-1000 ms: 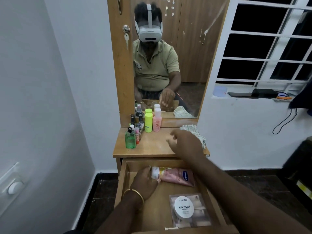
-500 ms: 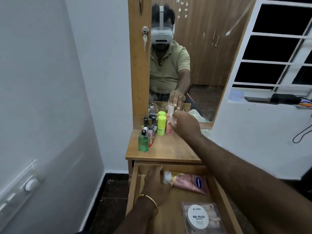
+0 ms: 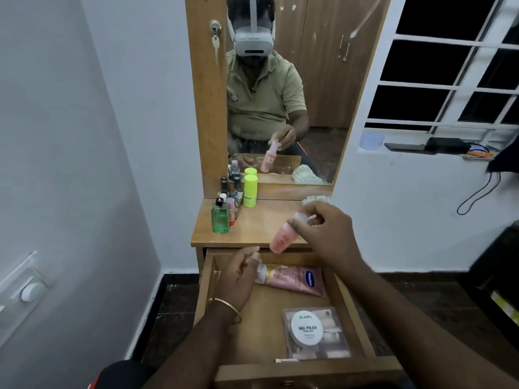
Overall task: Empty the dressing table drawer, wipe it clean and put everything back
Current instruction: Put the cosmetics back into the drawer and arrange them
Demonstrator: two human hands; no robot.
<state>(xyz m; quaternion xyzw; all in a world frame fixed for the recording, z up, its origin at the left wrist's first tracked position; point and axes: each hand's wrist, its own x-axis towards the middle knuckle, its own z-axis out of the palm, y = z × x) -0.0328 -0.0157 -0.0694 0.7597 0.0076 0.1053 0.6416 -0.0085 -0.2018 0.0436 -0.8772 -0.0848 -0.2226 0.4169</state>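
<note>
Refilling the drawer [image 3: 213, 279], roughly midway by my reckoning

My right hand [image 3: 325, 234] holds the pink bottle [image 3: 282, 237] by its cap, tilted over the far edge of the drawer; my left hand [image 3: 238, 279] rests loosely curled on the tube [image 3: 292, 279] inside; the wipes pack [image 3: 316, 334] lies near right; the green bottle [image 3: 220, 217], yellow bottle [image 3: 250, 190] and small bottles wait far left on the tabletop [image 3: 252, 226].

white wall switch [image 3: 29, 290], barred window [image 3: 455, 66], dangling black cable [image 3: 480, 192]
</note>
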